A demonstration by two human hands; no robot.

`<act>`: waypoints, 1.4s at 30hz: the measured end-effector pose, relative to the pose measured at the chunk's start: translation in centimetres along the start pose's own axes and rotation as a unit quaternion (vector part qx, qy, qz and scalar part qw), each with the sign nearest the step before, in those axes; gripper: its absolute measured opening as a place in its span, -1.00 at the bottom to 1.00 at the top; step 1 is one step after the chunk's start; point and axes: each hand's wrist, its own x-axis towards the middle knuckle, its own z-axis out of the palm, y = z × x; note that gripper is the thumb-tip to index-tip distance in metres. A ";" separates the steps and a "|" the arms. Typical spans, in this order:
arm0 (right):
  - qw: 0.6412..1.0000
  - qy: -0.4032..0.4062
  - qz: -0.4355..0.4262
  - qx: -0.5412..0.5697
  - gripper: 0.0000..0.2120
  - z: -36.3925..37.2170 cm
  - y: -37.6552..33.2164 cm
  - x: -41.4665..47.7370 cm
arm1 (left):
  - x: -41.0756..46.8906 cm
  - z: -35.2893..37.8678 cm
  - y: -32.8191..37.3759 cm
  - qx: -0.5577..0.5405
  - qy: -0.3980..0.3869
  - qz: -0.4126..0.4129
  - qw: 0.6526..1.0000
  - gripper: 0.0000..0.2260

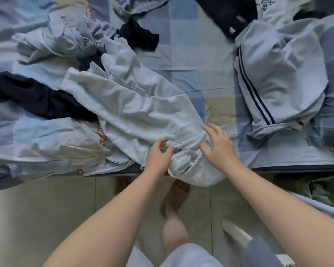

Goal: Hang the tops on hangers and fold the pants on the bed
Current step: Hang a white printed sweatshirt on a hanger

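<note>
Two hands meet the pale pants (143, 112) at lower centre, at the bed (191, 54) edge. The left hand (159, 154) is loosely curved and the right hand (218, 147) spread, neither gripping. The cloth looks light and limp, so pinch it near the corded end.

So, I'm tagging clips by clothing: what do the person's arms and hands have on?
The left forearm and right forearm are bare, no sleeves in view. The left hand and right hand show no gloves, watch or bracelet.
</note>
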 end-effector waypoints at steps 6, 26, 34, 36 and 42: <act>0.997 -0.035 -0.068 -0.011 -0.37 2.8 -10.6 7.9 | 6.8 -11.5 0.4 0.027 0.081 0.009 0.996 -0.64; 0.974 -0.114 0.038 -0.191 -0.34 17.3 -31.4 38.1 | 30.7 -32.8 0.5 0.329 -0.027 0.124 0.936 -0.59; 0.998 -0.025 0.051 -0.034 -0.74 14.2 -27.3 30.0 | 23.1 -31.2 -1.9 0.243 -0.058 0.050 0.967 -0.90; 1.000 -0.001 0.031 0.006 -0.74 11.1 -27.5 26.4 | 20.2 -31.3 -1.3 0.213 -0.075 0.033 0.974 -0.92; 0.994 0.066 -0.056 0.072 -0.72 -1.1 -29.3 14.0 | 10.2 -31.3 5.4 0.164 -0.080 0.066 0.981 -0.40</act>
